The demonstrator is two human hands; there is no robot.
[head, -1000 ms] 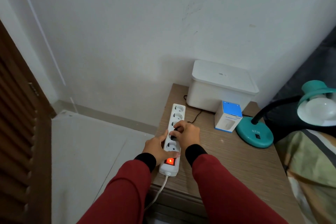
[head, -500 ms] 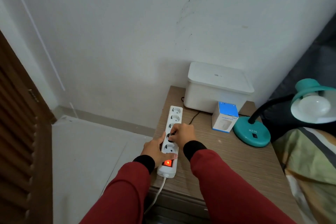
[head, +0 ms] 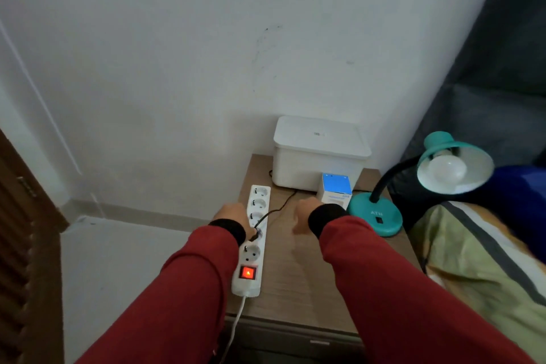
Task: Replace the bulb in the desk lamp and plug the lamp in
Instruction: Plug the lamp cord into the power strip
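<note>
The black plug (head: 256, 234) sits in the power strip (head: 253, 241), its switch lit. Both hands, left hand (head: 235, 217) and right hand (head: 304, 216), hold nothing; finger positions cannot be told. The lamp (head: 375, 216) at frame right is unlit, so pressing its base switch seems next.

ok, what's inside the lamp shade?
A white bulb sits in the teal shade, unlit as far as the view shows. Its base and the socket are hidden up in the shade's neck.

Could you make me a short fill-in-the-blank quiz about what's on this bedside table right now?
1. The switch on the power strip glows ____.
2. The desk lamp has a base coloured ____.
3. The white bulb sits inside the lamp's ____.
4. The small box beside the lamp base has a ____ top.

Missing words: red; teal; shade; blue
</note>
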